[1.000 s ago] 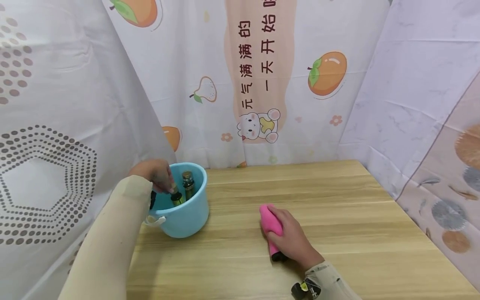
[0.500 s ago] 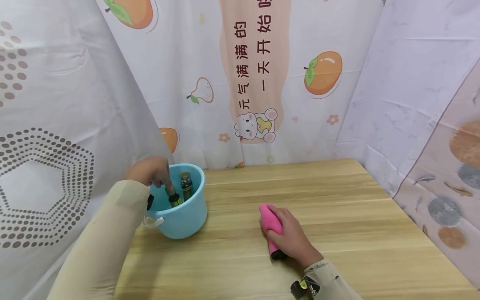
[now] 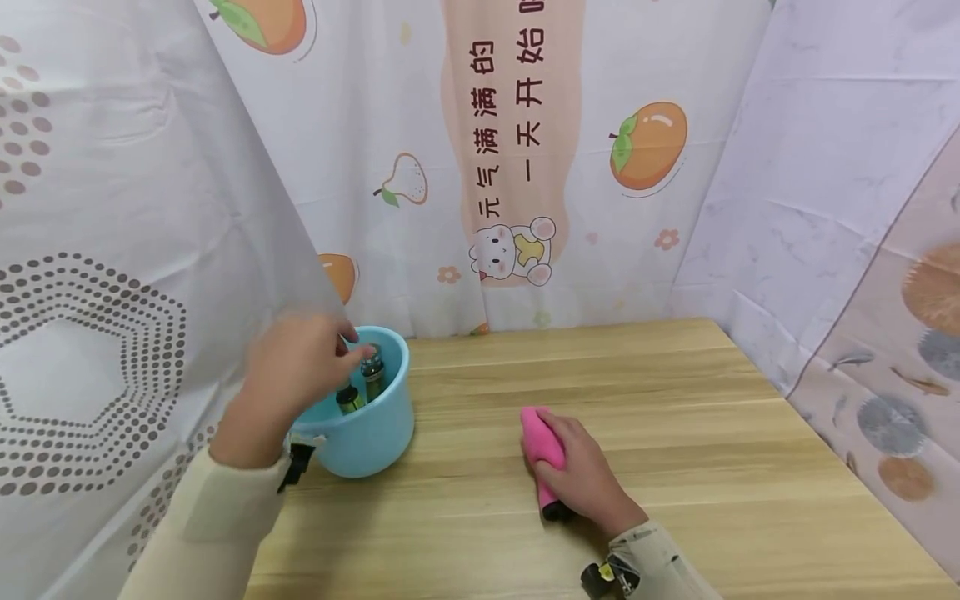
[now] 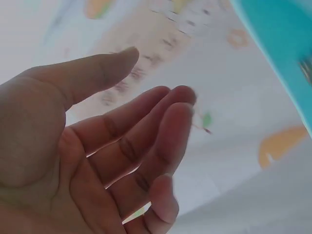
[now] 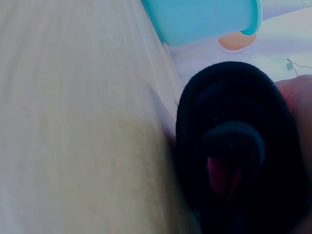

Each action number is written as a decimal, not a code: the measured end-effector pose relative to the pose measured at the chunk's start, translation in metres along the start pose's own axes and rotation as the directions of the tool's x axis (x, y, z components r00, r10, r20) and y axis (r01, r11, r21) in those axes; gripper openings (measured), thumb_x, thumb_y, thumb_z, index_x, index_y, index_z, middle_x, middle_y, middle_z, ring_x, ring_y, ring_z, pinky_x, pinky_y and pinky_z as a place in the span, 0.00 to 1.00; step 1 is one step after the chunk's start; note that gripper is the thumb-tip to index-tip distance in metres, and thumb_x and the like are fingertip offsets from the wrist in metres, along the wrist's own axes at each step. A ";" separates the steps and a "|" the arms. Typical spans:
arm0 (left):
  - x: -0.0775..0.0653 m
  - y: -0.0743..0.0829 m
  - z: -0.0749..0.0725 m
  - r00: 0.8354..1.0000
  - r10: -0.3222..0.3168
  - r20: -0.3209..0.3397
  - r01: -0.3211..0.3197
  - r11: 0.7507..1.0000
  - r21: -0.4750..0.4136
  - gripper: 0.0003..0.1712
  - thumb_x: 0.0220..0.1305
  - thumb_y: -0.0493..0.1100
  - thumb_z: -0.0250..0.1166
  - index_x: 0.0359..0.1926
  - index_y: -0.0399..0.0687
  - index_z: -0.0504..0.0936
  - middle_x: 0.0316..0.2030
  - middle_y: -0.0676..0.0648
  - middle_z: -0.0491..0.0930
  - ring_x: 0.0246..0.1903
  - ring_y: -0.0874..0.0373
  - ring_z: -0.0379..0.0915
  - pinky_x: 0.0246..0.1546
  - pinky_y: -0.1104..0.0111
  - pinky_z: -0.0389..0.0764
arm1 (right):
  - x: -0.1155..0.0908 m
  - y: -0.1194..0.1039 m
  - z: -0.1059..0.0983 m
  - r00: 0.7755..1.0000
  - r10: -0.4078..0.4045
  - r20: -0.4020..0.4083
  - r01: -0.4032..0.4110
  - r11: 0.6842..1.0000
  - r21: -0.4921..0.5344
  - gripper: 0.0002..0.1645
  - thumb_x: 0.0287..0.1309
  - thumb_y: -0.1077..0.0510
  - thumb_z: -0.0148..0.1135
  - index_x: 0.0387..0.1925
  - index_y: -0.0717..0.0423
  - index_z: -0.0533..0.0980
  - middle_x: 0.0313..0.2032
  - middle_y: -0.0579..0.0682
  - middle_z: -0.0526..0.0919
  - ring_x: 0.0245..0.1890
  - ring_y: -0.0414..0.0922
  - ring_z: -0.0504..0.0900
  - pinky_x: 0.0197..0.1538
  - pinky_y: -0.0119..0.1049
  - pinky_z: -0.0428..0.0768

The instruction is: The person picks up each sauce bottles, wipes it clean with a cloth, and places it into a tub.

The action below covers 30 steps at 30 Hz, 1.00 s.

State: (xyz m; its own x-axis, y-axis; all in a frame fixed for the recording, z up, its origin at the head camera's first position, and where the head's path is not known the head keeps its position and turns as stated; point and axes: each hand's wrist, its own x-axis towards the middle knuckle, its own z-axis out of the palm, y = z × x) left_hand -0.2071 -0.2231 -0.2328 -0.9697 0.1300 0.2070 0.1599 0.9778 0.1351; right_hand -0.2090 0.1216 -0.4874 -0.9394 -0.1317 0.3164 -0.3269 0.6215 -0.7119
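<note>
My left hand (image 3: 288, 367) is above the near left rim of a light blue bucket (image 3: 371, 442). In the left wrist view its fingers (image 4: 168, 131) are loosely bent, with nothing held. Inside the bucket stand a dark bottle with a yellow-green label (image 3: 349, 401) and a glass bottle (image 3: 373, 382); the hand partly covers both from the head view. On the table, my right hand (image 3: 585, 475) grips a soft pink item with a black end (image 3: 543, 440). Close up, its black end (image 5: 222, 92) has a rounded opening with pink inside; its kind is unclear.
The bucket is at the left rear of the wooden table (image 3: 465, 517), its white handle (image 3: 307, 442) hanging on the near side. Printed curtains (image 3: 405, 275) close off the back and sides. Bare tabletop lies between the bucket and my right hand.
My left hand has let go of the yellow-green-labelled bottle, which stays in the bucket, and has drawn up and toward me. My right hand keeps its grip in the same place.
</note>
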 end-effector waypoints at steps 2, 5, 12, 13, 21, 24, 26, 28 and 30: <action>-0.016 0.010 0.005 0.997 0.042 -0.060 -0.043 0.999 -0.026 0.15 0.66 0.58 0.70 0.43 0.53 0.90 0.33 0.54 0.88 0.31 0.57 0.80 0.26 0.65 0.76 | 0.000 0.001 -0.001 1.000 0.001 -0.010 -0.001 1.000 -0.014 0.46 0.54 0.59 0.73 0.74 0.45 0.69 0.60 0.52 0.79 0.50 0.45 0.79 0.48 0.42 0.81; -0.036 0.022 0.017 0.982 0.118 -0.145 -0.133 0.986 -0.101 0.10 0.68 0.56 0.69 0.40 0.58 0.89 0.30 0.59 0.86 0.28 0.63 0.78 0.28 0.67 0.77 | 0.001 0.005 -0.004 0.999 0.003 -0.033 -0.003 1.000 -0.019 0.45 0.54 0.59 0.74 0.74 0.46 0.69 0.60 0.54 0.79 0.50 0.47 0.79 0.49 0.43 0.81; -0.080 0.039 0.065 0.977 0.139 -0.159 -0.198 0.869 -0.454 0.04 0.68 0.55 0.71 0.38 0.65 0.88 0.28 0.66 0.84 0.28 0.69 0.78 0.30 0.71 0.81 | 0.005 0.015 -0.012 0.997 0.054 -0.056 -0.056 0.998 -0.033 0.46 0.54 0.57 0.72 0.75 0.47 0.68 0.62 0.57 0.78 0.52 0.50 0.79 0.50 0.45 0.80; -0.084 0.040 0.072 0.982 0.129 -0.139 -0.182 0.849 -0.496 0.04 0.68 0.55 0.71 0.39 0.66 0.87 0.28 0.67 0.84 0.28 0.69 0.79 0.31 0.71 0.82 | 0.005 0.016 -0.014 0.996 0.061 -0.058 -0.063 0.998 -0.032 0.46 0.54 0.57 0.72 0.75 0.47 0.68 0.63 0.57 0.77 0.52 0.51 0.79 0.50 0.46 0.81; -0.095 0.048 0.134 1.000 0.022 0.004 -0.013 0.713 -0.701 0.02 0.68 0.52 0.71 0.40 0.67 0.87 0.28 0.64 0.85 0.28 0.63 0.79 0.30 0.70 0.81 | 0.013 0.024 -0.039 0.990 0.099 -0.101 -0.105 0.993 -0.049 0.46 0.56 0.58 0.70 0.76 0.49 0.66 0.61 0.63 0.77 0.49 0.56 0.79 0.47 0.51 0.81; -0.095 0.049 0.153 0.998 -0.034 0.046 0.056 0.676 -0.735 0.02 0.67 0.50 0.72 0.40 0.66 0.87 0.29 0.61 0.86 0.29 0.61 0.79 0.30 0.70 0.80 | 0.016 0.033 -0.048 0.986 0.104 -0.132 -0.117 0.989 -0.091 0.45 0.57 0.56 0.69 0.77 0.50 0.65 0.59 0.64 0.77 0.47 0.57 0.79 0.45 0.51 0.81; -0.094 0.049 0.164 0.995 -0.068 0.069 0.097 0.659 -0.746 0.03 0.67 0.50 0.72 0.40 0.65 0.88 0.29 0.60 0.86 0.30 0.60 0.79 0.31 0.70 0.80 | 0.018 0.040 -0.053 0.983 0.106 -0.153 -0.123 0.986 -0.110 0.44 0.58 0.56 0.68 0.76 0.51 0.66 0.59 0.64 0.76 0.48 0.58 0.78 0.45 0.52 0.81; -0.095 0.049 0.174 0.991 -0.097 0.088 0.130 0.650 -0.748 0.03 0.67 0.49 0.73 0.40 0.63 0.88 0.30 0.59 0.85 0.31 0.60 0.79 0.32 0.70 0.79 | 0.019 0.046 -0.057 0.979 0.113 -0.171 -0.135 0.983 -0.123 0.44 0.58 0.56 0.67 0.76 0.51 0.66 0.59 0.65 0.75 0.48 0.59 0.78 0.46 0.55 0.81; -0.095 0.049 0.182 0.989 -0.110 0.101 0.149 0.649 -0.746 0.03 0.67 0.49 0.72 0.41 0.62 0.88 0.31 0.59 0.86 0.32 0.61 0.79 0.33 0.71 0.79 | 0.020 0.051 -0.060 0.975 0.121 -0.185 -0.145 0.981 -0.127 0.44 0.58 0.56 0.67 0.76 0.52 0.66 0.60 0.66 0.75 0.50 0.61 0.78 0.48 0.58 0.80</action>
State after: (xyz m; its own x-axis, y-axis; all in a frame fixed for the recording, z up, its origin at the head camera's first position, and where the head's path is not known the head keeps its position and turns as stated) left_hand -0.1406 -0.1579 -0.4218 -0.9951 0.0373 0.0916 0.0974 0.5317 0.8413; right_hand -0.2377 0.1968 -0.4796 -0.9367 0.0894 0.3386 -0.1710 0.7269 -0.6651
